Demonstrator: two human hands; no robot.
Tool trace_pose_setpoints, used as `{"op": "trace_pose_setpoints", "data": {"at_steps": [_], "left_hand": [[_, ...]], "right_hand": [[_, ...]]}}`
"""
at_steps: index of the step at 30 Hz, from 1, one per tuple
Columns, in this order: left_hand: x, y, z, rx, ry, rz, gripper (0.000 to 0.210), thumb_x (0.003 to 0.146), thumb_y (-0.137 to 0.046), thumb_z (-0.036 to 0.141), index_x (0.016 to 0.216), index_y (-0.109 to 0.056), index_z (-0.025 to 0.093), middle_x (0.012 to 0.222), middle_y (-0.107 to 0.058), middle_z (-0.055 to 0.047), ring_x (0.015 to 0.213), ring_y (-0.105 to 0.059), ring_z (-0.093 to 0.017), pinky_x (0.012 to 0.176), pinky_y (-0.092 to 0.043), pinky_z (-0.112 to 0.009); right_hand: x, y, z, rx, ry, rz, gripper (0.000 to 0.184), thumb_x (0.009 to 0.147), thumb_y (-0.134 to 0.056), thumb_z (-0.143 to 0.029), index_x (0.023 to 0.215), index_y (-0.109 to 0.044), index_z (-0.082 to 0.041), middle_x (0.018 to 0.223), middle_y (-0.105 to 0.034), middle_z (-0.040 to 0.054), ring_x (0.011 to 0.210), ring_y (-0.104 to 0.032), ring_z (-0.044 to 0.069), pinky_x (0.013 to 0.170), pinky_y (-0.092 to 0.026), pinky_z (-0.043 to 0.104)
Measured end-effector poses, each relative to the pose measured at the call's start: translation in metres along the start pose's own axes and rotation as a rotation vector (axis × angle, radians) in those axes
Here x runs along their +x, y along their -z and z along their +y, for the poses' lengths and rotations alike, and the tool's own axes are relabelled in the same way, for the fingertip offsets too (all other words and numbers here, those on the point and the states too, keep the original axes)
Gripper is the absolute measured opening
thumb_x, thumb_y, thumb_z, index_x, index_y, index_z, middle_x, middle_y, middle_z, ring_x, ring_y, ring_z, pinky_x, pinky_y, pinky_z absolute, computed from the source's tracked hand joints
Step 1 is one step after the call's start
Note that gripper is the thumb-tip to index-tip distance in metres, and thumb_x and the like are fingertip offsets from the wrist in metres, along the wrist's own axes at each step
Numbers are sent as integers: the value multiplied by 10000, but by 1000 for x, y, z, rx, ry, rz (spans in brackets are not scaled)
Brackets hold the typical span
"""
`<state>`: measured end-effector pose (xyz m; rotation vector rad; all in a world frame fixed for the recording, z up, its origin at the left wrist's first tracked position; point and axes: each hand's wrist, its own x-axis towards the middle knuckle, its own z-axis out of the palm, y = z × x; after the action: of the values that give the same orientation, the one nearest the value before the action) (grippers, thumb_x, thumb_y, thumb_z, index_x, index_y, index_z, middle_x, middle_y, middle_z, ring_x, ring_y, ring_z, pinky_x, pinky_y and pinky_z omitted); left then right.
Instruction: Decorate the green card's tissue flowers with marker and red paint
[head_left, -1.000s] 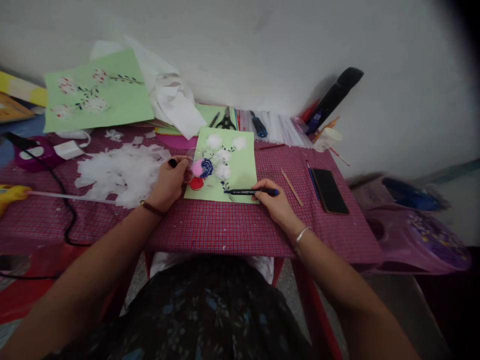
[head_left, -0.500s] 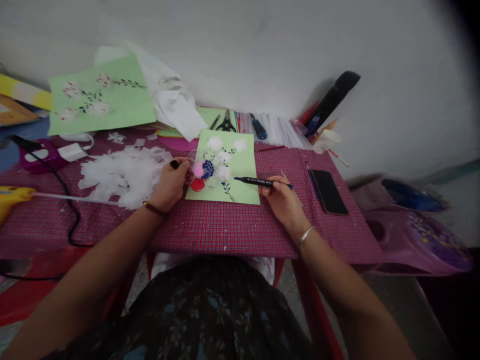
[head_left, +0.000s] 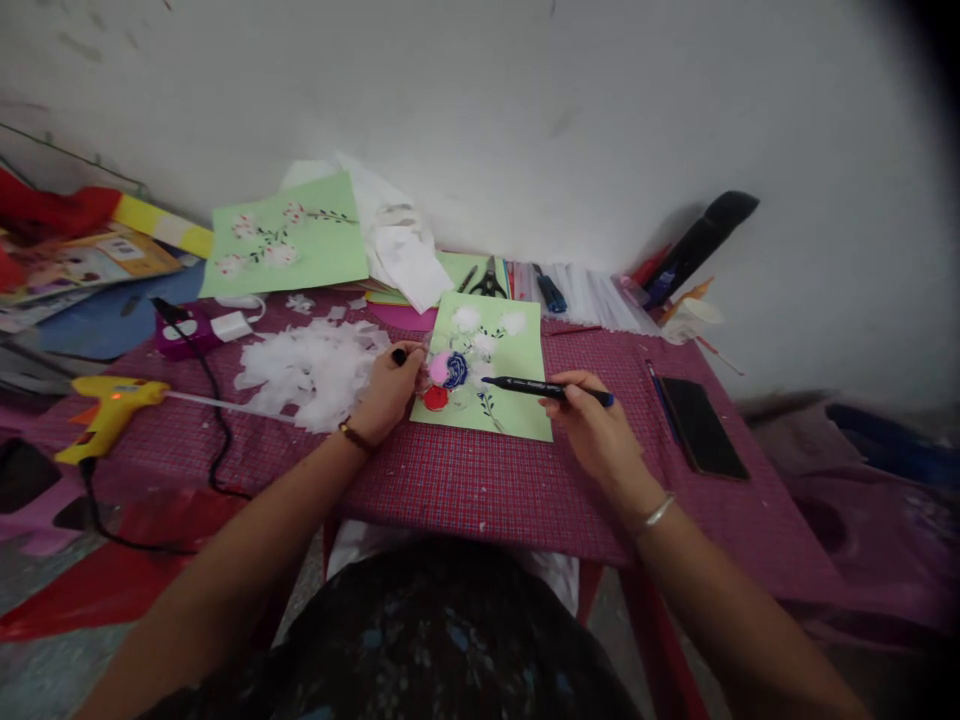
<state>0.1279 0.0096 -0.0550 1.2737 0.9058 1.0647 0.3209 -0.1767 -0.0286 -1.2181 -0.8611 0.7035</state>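
Note:
My right hand (head_left: 596,420) grips a black marker (head_left: 551,388), its blue tip pointing left over a white puffy flower on a pale green sheet (head_left: 521,420). Several such flowers, dark leaves and a stem decorate this sheet. At the sheet's left edge, my left hand (head_left: 390,388) is closed, with a black marker cap (head_left: 399,356) between its fingers. Those fingertips also touch the rim of a clear paint palette, whose wells hold pink paint (head_left: 439,368), blue paint (head_left: 455,370) and red paint (head_left: 435,398). The palette covers part of the sheet.
White tissue scraps (head_left: 307,370) lie left of my left hand. Farther left is a yellow glue gun (head_left: 112,410) with a black cord. Another flowered green sheet (head_left: 292,240), pliers (head_left: 490,280) and a cutter (head_left: 551,290) lie behind. A phone (head_left: 705,425) rests at right.
My view has turned left, so the scene sits farther right and lower. The marker tip has moved slightly left over the sheet, closer to the white flower. Both hands keep their hold.

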Motion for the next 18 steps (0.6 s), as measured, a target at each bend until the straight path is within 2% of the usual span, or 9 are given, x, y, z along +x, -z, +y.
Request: {"op": "trace_pose_setpoints", "data": {"at_steps": [9, 14, 18], "left_hand": [[-5, 2, 2, 42, -47, -26, 72, 794, -628, 261, 822, -630, 194, 578, -536, 44, 420, -492, -93, 374, -363, -208], [-7, -1, 4, 21, -67, 5, 41, 819, -602, 243, 806, -610, 205, 573, -527, 43, 416, -473, -85, 389, -368, -212], [-5, -1, 0, 17, -104, 49, 41, 835, -592, 247, 818, -603, 211, 584, -528, 41, 437, -489, -90, 417, -397, -217]], "right_hand": [[10, -34, -3, -287, 134, -77, 137, 859, -621, -349, 891, -673, -227, 627, -654, -20, 617, -613, 158, 640, -453, 306], [5, -39, 0, -280, 125, -57, 131, 860, -616, -345, 887, -671, -228, 621, -662, -21, 610, -627, 157, 646, -471, 312], [6, -43, 10, -183, 88, -14, 144, 866, -614, -365, 894, -664, -233, 623, -664, -21, 608, -625, 152, 646, -487, 309]]}}
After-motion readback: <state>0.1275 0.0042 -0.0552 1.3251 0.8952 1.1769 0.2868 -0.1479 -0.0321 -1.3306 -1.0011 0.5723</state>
